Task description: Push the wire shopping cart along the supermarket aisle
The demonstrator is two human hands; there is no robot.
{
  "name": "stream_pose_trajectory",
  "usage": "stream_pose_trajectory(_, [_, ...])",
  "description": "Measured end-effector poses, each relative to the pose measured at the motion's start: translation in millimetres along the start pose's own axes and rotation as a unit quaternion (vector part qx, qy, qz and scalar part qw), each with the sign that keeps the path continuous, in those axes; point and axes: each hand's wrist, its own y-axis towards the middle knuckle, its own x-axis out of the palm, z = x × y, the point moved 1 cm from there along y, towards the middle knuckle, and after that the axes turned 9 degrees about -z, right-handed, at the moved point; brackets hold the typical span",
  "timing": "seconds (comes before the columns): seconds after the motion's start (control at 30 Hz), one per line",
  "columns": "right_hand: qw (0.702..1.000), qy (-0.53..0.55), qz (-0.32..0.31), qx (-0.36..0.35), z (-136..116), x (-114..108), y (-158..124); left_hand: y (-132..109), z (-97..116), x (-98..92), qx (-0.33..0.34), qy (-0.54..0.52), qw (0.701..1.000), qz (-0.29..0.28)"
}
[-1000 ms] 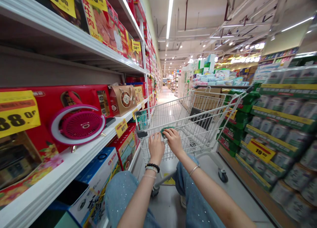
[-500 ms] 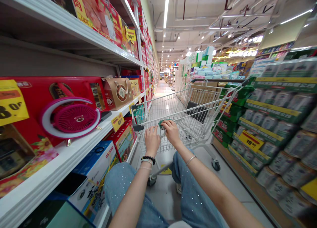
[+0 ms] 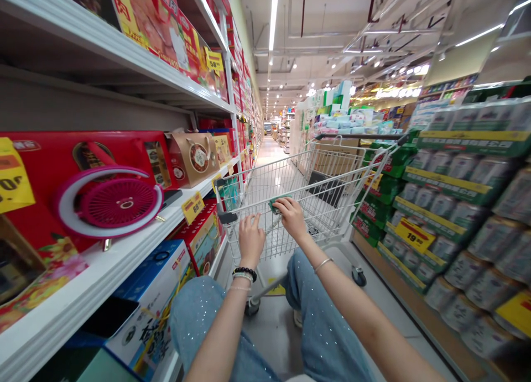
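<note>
A wire shopping cart (image 3: 265,208) stands crosswise before my knees. My left hand (image 3: 251,239) is at its near top rail, beside the dark corner cap (image 3: 227,217), with the fingers bent over the rail. A little to the right, my right hand (image 3: 292,216) pinches a small dark green cloth (image 3: 279,203) against the same rail. Most of the cloth is hidden under the fingers. Beaded bracelets (image 3: 244,273) circle my left wrist, and a thin bangle (image 3: 322,265) is on the right.
On the left, a white shelf (image 3: 136,244) carries gift boxes and a pink round fan lamp (image 3: 112,201). Stacked drink cans (image 3: 452,199) line the right side. A caster wheel (image 3: 359,276) rests on the floor. The aisle (image 3: 269,152) runs ahead beyond the cart.
My right hand has slid slightly right along the rail with the green cloth, away from my left hand. The left hand stays near the corner. The view has shifted slightly.
</note>
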Motion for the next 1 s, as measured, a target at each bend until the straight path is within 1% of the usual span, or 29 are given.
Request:
stream_pose_trajectory(0.13, [1.000, -0.001, -0.016, 0.002, 0.4, 1.5, -3.0, 1.0, -0.7, -0.2, -0.004, -0.005, 1.000, 0.003])
stream_pose_trajectory(0.23, [0.999, -0.003, -0.039, -0.005, 1.3, -3.3, -0.6, 2.1, -1.4, -1.1, -0.001, -0.008, 1.000, 0.001])
stream_pose_trajectory(0.33, [1.000, -0.011, -0.018, 0.001, 4.9, -8.2, 1.5, 1.8, -2.7, -1.2, 0.006, -0.009, 1.000, 0.002])
stream_pose_trajectory(0.4, [1.000, -0.016, -0.003, 0.014, 6.9, -7.5, -0.1, 1.3, -4.0, -0.8, 0.010, -0.009, 1.000, 0.004])
stream_pose_trajectory(0.5, [0.999, -0.011, -0.018, 0.025, 7.7, -4.2, -3.9, 1.3, -6.1, -0.3, 0.017, -0.011, 1.000, 0.003])
stream_pose_trajectory(0.63, [0.999, 0.005, -0.046, 0.014, 11.4, -7.6, -2.2, 2.4, -9.1, 0.0, 0.023, -0.015, 1.000, 0.002])
stream_pose_trajectory(0.77, [1.000, 0.015, -0.019, 0.017, 19.4, -10.3, -1.1, 2.6, -12.0, 1.6, 0.028, -0.016, 0.999, 0.003])
stream_pose_trajectory(0.83, [0.999, 0.021, -0.017, 0.025, 21.8, -8.8, -2.5, 2.7, -12.9, 2.4, 0.026, -0.015, 1.000, 0.003])
stream_pose_trajectory(1.0, [0.998, 0.022, -0.059, 0.021, 22.8, -12.4, 1.6, 3.1, -13.4, 1.7, 0.018, -0.017, 1.000, 0.010])
